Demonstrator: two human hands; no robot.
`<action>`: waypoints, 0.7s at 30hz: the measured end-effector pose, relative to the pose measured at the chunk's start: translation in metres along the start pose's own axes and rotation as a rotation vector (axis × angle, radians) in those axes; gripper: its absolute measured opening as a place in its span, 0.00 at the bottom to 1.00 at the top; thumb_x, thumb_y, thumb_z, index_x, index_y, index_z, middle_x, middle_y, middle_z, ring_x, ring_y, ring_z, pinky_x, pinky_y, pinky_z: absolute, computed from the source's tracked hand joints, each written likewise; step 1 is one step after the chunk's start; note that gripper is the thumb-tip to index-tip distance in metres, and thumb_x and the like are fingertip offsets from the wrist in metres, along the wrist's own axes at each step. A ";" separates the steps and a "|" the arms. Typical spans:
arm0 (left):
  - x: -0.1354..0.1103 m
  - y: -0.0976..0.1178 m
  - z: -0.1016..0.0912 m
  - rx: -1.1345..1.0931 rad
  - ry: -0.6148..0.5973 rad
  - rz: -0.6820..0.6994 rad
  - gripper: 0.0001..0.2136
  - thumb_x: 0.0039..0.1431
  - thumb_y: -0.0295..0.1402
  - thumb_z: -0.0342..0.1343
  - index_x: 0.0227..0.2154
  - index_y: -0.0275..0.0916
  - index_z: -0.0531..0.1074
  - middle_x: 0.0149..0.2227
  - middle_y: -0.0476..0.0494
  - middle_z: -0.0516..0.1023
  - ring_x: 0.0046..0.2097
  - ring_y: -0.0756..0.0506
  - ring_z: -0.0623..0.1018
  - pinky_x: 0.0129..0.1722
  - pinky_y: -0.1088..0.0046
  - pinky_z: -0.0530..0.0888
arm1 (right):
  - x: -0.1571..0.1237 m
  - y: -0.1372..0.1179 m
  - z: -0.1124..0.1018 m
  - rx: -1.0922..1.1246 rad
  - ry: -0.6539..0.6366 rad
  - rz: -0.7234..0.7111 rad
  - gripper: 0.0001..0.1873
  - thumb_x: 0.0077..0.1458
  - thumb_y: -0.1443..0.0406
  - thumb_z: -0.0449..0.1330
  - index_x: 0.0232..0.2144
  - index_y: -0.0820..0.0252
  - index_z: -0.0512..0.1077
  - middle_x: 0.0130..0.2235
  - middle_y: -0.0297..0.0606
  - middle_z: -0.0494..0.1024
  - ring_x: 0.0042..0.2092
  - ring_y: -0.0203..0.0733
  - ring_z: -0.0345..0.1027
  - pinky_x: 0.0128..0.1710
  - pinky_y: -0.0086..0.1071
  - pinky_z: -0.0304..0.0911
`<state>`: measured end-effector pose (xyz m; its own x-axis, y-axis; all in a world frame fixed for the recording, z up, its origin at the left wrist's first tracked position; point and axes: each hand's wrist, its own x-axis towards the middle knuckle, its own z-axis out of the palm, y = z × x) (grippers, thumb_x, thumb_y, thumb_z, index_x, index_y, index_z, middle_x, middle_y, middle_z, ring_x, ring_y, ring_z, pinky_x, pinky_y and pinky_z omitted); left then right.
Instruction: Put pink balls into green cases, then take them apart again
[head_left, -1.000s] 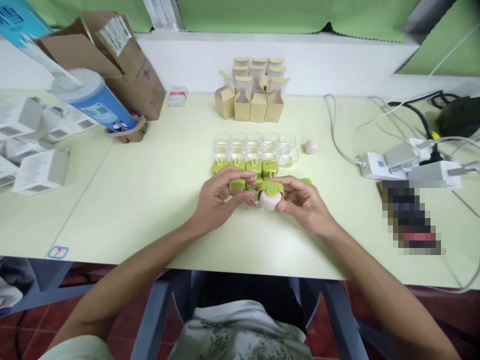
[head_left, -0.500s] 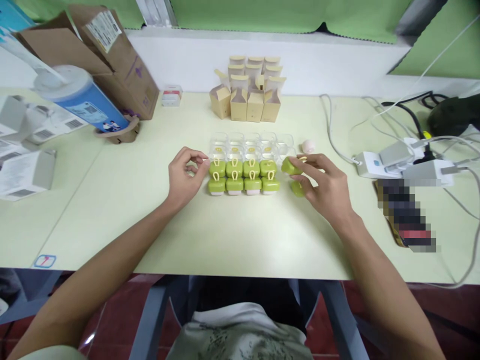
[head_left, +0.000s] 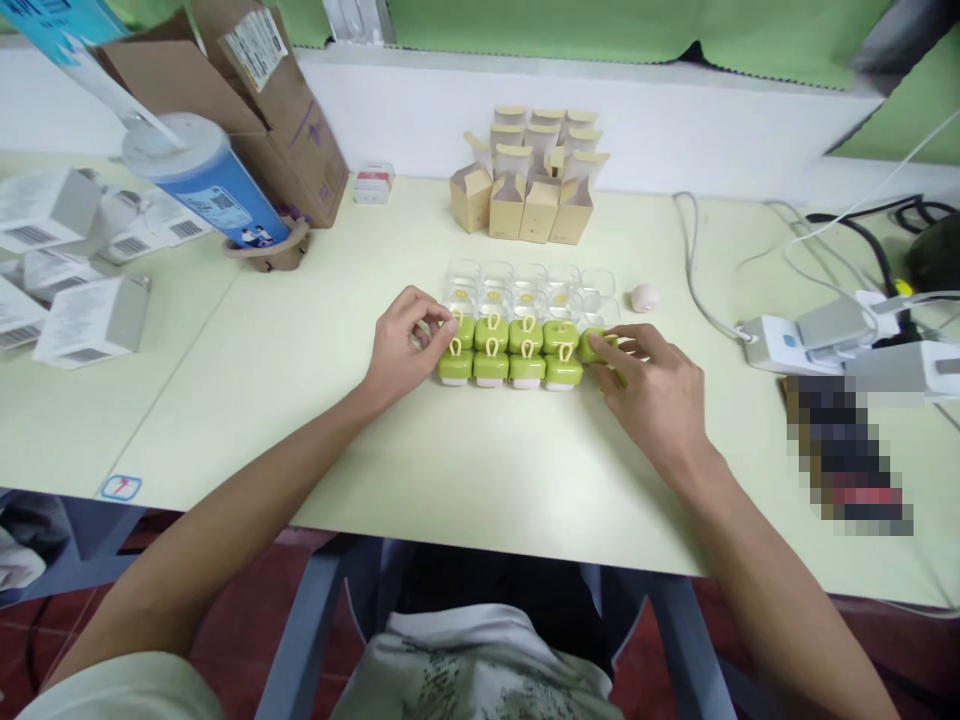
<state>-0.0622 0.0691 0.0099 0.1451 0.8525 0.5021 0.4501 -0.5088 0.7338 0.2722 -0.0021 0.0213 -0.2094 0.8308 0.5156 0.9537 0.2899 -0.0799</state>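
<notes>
Two rows of small green cases point(head_left: 510, 352) with yellow loops stand on the pale table point(head_left: 300, 380). Behind them lie several clear plastic boxes point(head_left: 525, 285). My left hand point(head_left: 405, 345) rests at the left end of the rows, fingers curled against the end case. My right hand point(head_left: 649, 385) is at the right end, its fingers pinched on one more green case point(head_left: 592, 345) set beside the back row. A pink round part point(head_left: 643, 297) lies alone to the right of the clear boxes.
Tan cartons point(head_left: 529, 180) stand at the back centre. A blue can point(head_left: 206, 190) and brown cardboard box point(head_left: 277, 110) are back left, white boxes point(head_left: 82, 320) far left. Power strip point(head_left: 780, 345), adapters and cables crowd the right; a dark object point(head_left: 847, 455) lies near them.
A second ago both hands held a green case with a pink part above the front row. They have since parted to the row ends, and my right hand now brings a green case against the back row.
</notes>
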 end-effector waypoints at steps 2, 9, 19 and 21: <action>0.000 -0.001 0.000 0.010 -0.002 0.015 0.12 0.68 0.45 0.66 0.35 0.41 0.81 0.40 0.43 0.78 0.39 0.47 0.77 0.33 0.73 0.74 | 0.000 -0.003 0.002 -0.039 0.007 0.006 0.16 0.70 0.68 0.61 0.52 0.52 0.87 0.53 0.45 0.86 0.42 0.47 0.84 0.34 0.37 0.72; -0.001 -0.001 0.000 0.015 -0.002 0.036 0.13 0.68 0.46 0.67 0.36 0.42 0.80 0.40 0.43 0.78 0.39 0.47 0.77 0.34 0.71 0.74 | 0.002 -0.006 0.003 -0.099 0.022 -0.034 0.15 0.73 0.68 0.59 0.52 0.52 0.85 0.53 0.43 0.87 0.41 0.47 0.83 0.31 0.36 0.67; -0.002 -0.001 0.001 0.081 0.030 0.122 0.10 0.73 0.39 0.61 0.36 0.41 0.78 0.38 0.44 0.78 0.39 0.48 0.77 0.34 0.73 0.74 | 0.004 -0.010 0.002 -0.076 -0.064 0.041 0.19 0.72 0.71 0.56 0.55 0.53 0.83 0.57 0.45 0.86 0.44 0.49 0.83 0.34 0.38 0.68; -0.002 -0.002 0.001 0.108 0.032 0.124 0.10 0.73 0.40 0.61 0.36 0.41 0.77 0.38 0.45 0.79 0.39 0.48 0.77 0.33 0.73 0.74 | 0.004 -0.010 0.002 -0.078 -0.074 0.053 0.20 0.72 0.71 0.55 0.55 0.52 0.83 0.57 0.45 0.86 0.44 0.49 0.82 0.35 0.37 0.69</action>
<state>-0.0625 0.0683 0.0070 0.1782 0.7793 0.6008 0.5233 -0.5922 0.6128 0.2610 -0.0010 0.0219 -0.1713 0.8778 0.4474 0.9771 0.2096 -0.0371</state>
